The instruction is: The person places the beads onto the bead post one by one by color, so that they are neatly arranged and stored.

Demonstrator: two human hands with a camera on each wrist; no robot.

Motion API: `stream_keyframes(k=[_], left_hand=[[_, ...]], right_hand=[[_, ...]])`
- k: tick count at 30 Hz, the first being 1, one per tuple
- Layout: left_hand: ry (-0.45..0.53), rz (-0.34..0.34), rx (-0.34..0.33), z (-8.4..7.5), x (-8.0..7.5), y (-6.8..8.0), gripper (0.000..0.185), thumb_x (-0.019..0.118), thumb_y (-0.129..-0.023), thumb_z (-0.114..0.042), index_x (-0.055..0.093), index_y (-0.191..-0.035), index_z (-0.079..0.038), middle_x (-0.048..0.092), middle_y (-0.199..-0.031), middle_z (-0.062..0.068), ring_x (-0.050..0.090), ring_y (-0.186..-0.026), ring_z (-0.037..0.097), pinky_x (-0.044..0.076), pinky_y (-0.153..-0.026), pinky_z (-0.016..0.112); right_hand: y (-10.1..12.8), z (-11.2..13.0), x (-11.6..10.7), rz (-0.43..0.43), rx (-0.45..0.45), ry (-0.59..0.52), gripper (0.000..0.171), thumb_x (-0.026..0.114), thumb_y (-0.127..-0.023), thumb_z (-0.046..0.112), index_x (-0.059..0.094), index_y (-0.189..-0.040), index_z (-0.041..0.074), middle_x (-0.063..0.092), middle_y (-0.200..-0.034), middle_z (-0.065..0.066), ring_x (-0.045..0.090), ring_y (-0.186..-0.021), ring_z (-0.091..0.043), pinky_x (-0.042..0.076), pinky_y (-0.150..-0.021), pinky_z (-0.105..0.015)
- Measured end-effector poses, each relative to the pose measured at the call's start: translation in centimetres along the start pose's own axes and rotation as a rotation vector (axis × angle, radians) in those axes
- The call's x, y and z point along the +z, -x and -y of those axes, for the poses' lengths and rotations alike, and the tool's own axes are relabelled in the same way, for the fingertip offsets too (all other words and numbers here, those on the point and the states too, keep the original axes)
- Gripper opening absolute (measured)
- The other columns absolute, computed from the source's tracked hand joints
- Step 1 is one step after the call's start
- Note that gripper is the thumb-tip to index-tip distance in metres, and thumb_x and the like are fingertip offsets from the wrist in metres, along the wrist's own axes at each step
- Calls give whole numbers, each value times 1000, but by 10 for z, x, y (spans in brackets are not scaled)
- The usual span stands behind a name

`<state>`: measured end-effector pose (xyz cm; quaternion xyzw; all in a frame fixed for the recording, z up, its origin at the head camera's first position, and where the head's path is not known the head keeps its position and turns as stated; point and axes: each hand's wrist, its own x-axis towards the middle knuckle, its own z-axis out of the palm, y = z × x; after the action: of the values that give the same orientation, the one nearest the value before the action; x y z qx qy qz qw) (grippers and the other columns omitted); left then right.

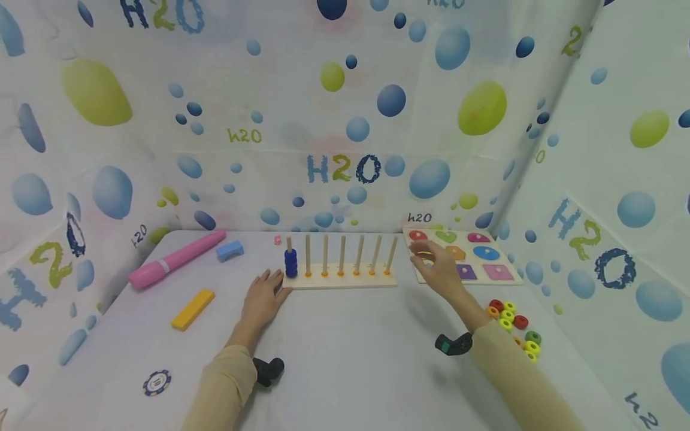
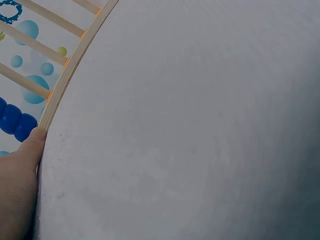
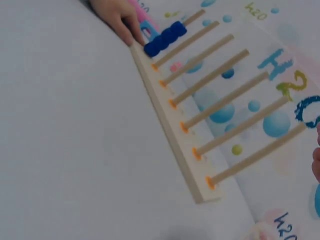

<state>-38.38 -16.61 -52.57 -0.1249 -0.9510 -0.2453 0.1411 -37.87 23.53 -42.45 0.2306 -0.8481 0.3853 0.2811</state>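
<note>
**Two hands at a wooden peg rack on a white table**

We see our left hand [image 1: 262, 297] lying flat on the table [image 1: 345, 359], fingers straight and relaxed, holding nothing. Its fingertips touch the left end of the peg rack [image 1: 341, 279] — the left wrist view shows a finger pressed against the edge of the rack's wooden base. Our right hand [image 1: 438, 267] hangs in the air just right of the rack, over the near edge of a shape puzzle board [image 1: 465, 254]. Its fingers are loosely spread; something yellow shows at the fingertips, but we cannot tell whether the hand grips it.

The rack stands across the middle of the table, with seven upright wooden pegs, each ringed in orange at its foot. A stack of blue rings [image 1: 290, 263] sits on the leftmost peg; the other six are bare.

To the right, near our right forearm, lies a cluster of loose rings [image 1: 512, 323] — red, orange, yellow and green. On the left side of the table lie a large pink marker [image 1: 175, 259], a small blue block [image 1: 230, 250], a yellow bar [image 1: 193, 309] and, nearest us, a poker chip [image 1: 157, 382].
</note>
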Motion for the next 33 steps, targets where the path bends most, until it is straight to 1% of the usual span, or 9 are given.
stream_keyframes(k=[4, 10, 16, 17, 19, 22, 26, 29, 33], left_hand=[[0, 6, -11, 1, 1, 0, 55, 59, -93, -32, 50, -132, 6, 49, -136, 21, 33, -132, 42, 19, -113, 52], [-8, 34, -46, -1, 2, -1, 56, 57, -94, -35, 49, -134, 4, 47, -138, 19, 30, -135, 40, 16, -114, 50], [-6, 42, -57, -1, 3, -1, 57, 57, -94, -36, 49, -134, 3, 47, -139, 19, 30, -135, 40, 16, -114, 50], [-5, 40, -57, -1, 2, -1, 57, 57, -94, -36, 49, -134, 3, 47, -138, 19, 30, -134, 40, 17, -114, 50], [-6, 38, -57, 0, 0, -1, 57, 56, -94, -36, 49, -134, 4, 47, -138, 19, 30, -134, 40, 17, -114, 50], [-6, 37, -57, -1, -3, -1, 57, 56, -95, -36, 49, -134, 4, 47, -139, 19, 30, -134, 40, 17, -114, 50], [-6, 32, -54, -2, -3, -1, 56, 56, -95, -36, 49, -134, 4, 47, -138, 20, 30, -134, 41, 17, -113, 51], [-5, 36, -53, -1, -2, -1, 57, 56, -95, -36, 49, -134, 4, 47, -138, 20, 30, -134, 41, 17, -113, 51], [-3, 48, -59, -1, 0, -1, 57, 56, -95, -36, 48, -134, 4, 47, -139, 19, 29, -134, 41, 16, -114, 51]], right_hand=[[31, -16, -20, 32, 68, 36, 26, 67, -84, -2, 62, -109, 0, 66, -106, -11, 64, -98, -24, 53, -85, -36], [77, -43, -52, 74, 122, 127, 29, 70, -83, 0, 61, -111, 2, 66, -106, -10, 63, -98, -25, 53, -84, -27], [116, -54, -83, 216, 265, 193, 28, 68, -86, 7, 61, -113, 3, 66, -108, -11, 63, -100, -28, 54, -84, -33], [121, -55, -87, 238, 288, 200, 28, 68, -87, 8, 61, -113, 4, 65, -109, -11, 62, -100, -28, 55, -83, -32], [128, -55, -93, 269, 304, 213, 28, 69, -86, 9, 62, -113, 5, 66, -108, -10, 63, -99, -27, 55, -80, -26], [135, -56, -99, 318, 354, 240, 32, 72, -84, 15, 62, -113, 7, 66, -108, -8, 63, -99, -26, 56, -81, -29], [139, -53, -104, 376, 387, 256, 36, 75, -82, 25, 64, -112, 10, 67, -107, -3, 64, -98, -24, 55, -83, -39], [140, -49, -108, 413, 389, 265, 34, 76, -81, 26, 65, -109, 10, 68, -104, 0, 64, -97, -22, 55, -82, -38], [142, -46, -113, 467, 371, 301, 31, 78, -79, 22, 67, -106, 12, 68, -101, 2, 65, -96, -20, 55, -83, -39]])
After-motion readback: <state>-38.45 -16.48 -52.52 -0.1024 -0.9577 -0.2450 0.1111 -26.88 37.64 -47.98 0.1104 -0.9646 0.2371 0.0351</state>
